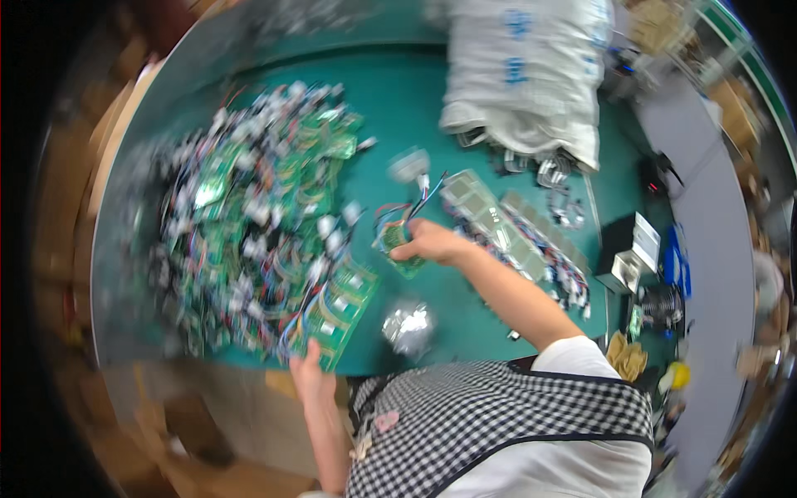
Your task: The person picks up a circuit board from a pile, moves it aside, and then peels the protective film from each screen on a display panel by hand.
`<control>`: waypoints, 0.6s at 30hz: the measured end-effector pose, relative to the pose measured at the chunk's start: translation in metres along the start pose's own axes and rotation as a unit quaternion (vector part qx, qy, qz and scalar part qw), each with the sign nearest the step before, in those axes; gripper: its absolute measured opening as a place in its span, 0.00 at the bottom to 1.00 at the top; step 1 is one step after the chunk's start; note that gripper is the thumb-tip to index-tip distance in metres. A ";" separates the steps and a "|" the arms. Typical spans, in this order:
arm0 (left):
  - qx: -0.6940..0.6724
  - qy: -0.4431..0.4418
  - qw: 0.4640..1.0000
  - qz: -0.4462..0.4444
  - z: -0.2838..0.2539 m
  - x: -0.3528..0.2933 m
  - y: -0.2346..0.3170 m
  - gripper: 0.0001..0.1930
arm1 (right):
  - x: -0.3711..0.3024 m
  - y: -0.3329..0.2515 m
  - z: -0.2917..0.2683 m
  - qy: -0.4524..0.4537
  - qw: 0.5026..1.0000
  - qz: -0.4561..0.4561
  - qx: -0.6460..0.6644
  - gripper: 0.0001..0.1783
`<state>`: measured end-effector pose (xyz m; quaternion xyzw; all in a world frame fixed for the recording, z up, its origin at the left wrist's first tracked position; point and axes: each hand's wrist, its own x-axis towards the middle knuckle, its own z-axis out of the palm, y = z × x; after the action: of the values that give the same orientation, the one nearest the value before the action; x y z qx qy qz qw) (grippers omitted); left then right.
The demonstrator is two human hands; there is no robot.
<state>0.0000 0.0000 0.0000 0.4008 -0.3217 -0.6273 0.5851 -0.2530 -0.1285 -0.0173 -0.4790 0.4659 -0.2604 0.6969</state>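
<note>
Large board (347,309) and small board (408,266), held by left hand (313,375) and right hand (432,242) respectively, could be snagged by loose wires (309,309)

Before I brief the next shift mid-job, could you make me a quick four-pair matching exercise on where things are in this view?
Things
1. Larger circuit board
2. Smaller circuit board
3. White sack
4. Pile of wired boards

Places
A. Far right part of the green table
B. Held in the right hand
C. Spread over the table's left part
D. Held by its near end in the left hand

Pairs: 1-D, 2-B, 3-A, 4-C
</note>
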 end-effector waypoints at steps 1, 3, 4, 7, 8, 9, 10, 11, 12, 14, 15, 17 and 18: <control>-0.037 0.077 0.994 -0.071 0.010 -0.026 -0.008 0.32 | -0.031 -0.009 0.002 -0.043 0.996 0.063 0.041 0.30; -0.036 0.104 0.989 -0.103 -0.038 0.036 0.027 0.26 | 0.044 -0.023 0.039 -0.026 0.997 0.015 0.066 0.28; -0.050 0.085 0.991 -0.094 -0.037 0.033 0.021 0.24 | 0.051 -0.014 0.045 -0.007 0.997 0.021 0.069 0.26; -0.097 0.086 0.988 -0.083 -0.036 0.019 -0.004 0.21 | 0.055 0.006 0.056 -0.057 0.988 0.059 0.134 0.25; -0.080 0.112 0.987 -0.083 -0.037 0.019 -0.008 0.21 | 0.061 0.018 0.058 -0.075 0.994 0.014 0.076 0.27; -0.064 0.142 0.984 -0.084 -0.037 0.018 -0.014 0.21 | 0.059 0.021 0.063 -0.038 0.999 0.021 -0.015 0.28; -0.065 0.170 0.980 -0.079 -0.035 0.016 -0.018 0.20 | 0.056 0.021 0.071 0.020 0.988 -0.011 -0.150 0.27; -0.047 0.212 0.974 -0.069 -0.030 0.017 -0.022 0.19 | 0.055 0.019 0.076 0.077 0.956 -0.045 -0.280 0.27; 0.031 0.229 0.973 -0.030 -0.023 0.017 -0.026 0.19 | 0.057 0.019 0.079 0.071 0.955 -0.045 -0.286 0.27; 0.028 0.292 0.956 0.009 -0.021 0.023 -0.020 0.19 | 0.058 0.021 0.080 0.209 0.856 -0.089 -0.465 0.26; -0.093 0.306 0.948 -0.014 -0.027 0.027 -0.011 0.18 | 0.050 -0.006 0.070 0.198 0.905 -0.020 -0.377 0.24; -0.112 0.249 0.961 -0.033 -0.042 0.036 0.010 0.18 | 0.056 -0.019 0.041 0.014 0.992 -0.035 -0.122 0.22; -0.118 0.263 0.957 -0.031 -0.045 0.039 0.011 0.18 | 0.051 -0.042 0.050 -0.030 0.999 -0.007 -0.045 0.22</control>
<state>0.0449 -0.0366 -0.0170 0.4892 -0.0677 -0.5514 0.6723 -0.1825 -0.1657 0.0059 -0.5208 0.4530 -0.2297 0.6862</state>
